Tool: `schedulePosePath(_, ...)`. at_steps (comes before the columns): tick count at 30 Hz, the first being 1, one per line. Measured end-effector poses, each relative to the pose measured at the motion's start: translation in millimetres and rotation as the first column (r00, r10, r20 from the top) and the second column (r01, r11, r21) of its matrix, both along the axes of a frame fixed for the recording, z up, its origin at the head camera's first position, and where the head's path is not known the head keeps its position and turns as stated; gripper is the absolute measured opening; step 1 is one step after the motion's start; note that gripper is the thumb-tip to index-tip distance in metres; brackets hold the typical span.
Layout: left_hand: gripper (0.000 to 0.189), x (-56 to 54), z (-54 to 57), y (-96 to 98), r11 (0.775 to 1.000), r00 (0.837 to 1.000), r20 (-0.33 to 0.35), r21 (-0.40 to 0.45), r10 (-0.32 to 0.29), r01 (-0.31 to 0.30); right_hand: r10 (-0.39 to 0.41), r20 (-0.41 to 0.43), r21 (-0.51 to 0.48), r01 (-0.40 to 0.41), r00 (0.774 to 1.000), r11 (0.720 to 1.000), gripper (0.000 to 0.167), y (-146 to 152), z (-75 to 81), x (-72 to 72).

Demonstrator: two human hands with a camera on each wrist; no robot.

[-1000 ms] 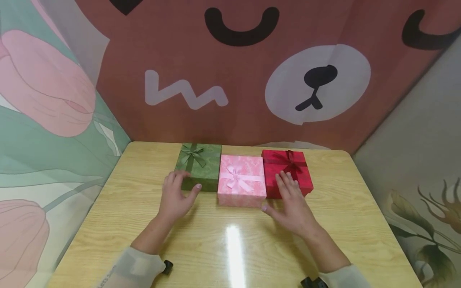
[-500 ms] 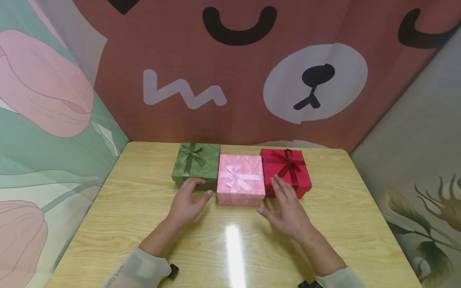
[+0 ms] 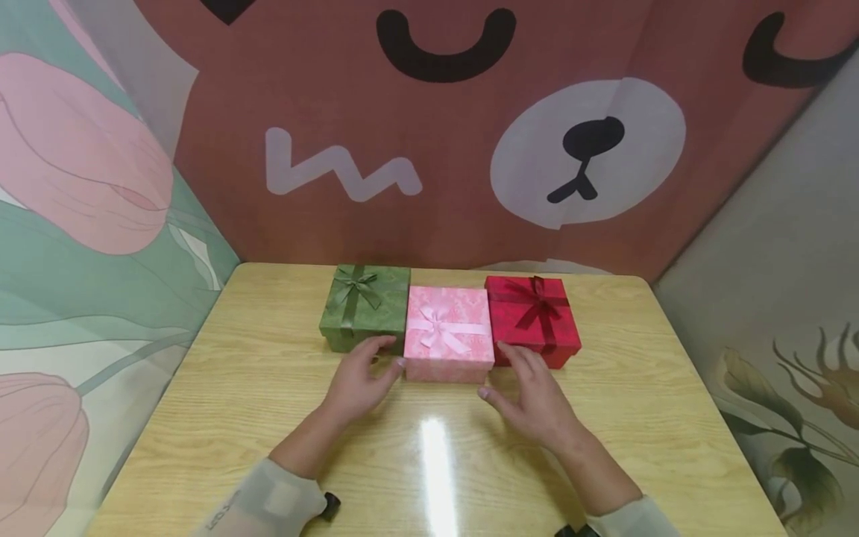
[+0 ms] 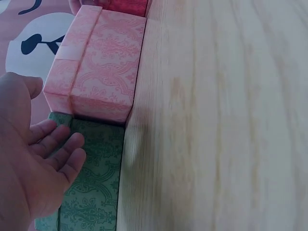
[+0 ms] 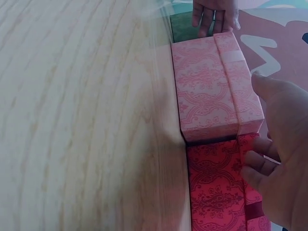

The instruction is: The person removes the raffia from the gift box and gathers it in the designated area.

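On the wood-grain desk, a pink gift box is sitting between a green gift box and a red gift box, while the left grip and right grip are flanking the pink gift box's front corners.

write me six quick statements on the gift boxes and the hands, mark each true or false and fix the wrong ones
1. The pink box stands between the green box and the red box. True.
2. All three boxes rest on the wooden table. True.
3. The pink box has a black bow. False: its bow is pale pink.
4. The right hand is nearer the red box than the left hand is. True.
5. The left hand holds the green box in the air. False: that box sits on the wooden table.
6. The red box is open. False: it is closed.
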State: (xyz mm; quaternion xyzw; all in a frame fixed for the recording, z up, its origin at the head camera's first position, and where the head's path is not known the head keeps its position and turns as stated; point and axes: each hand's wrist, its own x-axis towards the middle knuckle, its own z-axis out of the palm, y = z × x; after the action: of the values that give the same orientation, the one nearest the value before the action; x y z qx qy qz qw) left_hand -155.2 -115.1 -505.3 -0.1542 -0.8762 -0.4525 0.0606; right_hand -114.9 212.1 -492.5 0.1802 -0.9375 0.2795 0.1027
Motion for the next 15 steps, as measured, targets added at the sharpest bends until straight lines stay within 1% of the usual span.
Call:
schedulePosePath(9,0.047,1.7,-1.6,5.3,0.999,0.999,-0.019,-0.024,-0.026,0.025,-0.016,0.111,-0.003,0.016,0.994,1.0,0.09,-2.2,-1.3,1.0)
schedulePosePath(15,0.046,1.7,-2.9,8.7,0.999,1.0,-0.008,-0.035,-0.029,0.029,-0.002,0.136,-0.005,0.003,0.991,1.0,0.092,-3.9,-2.6,0.6)
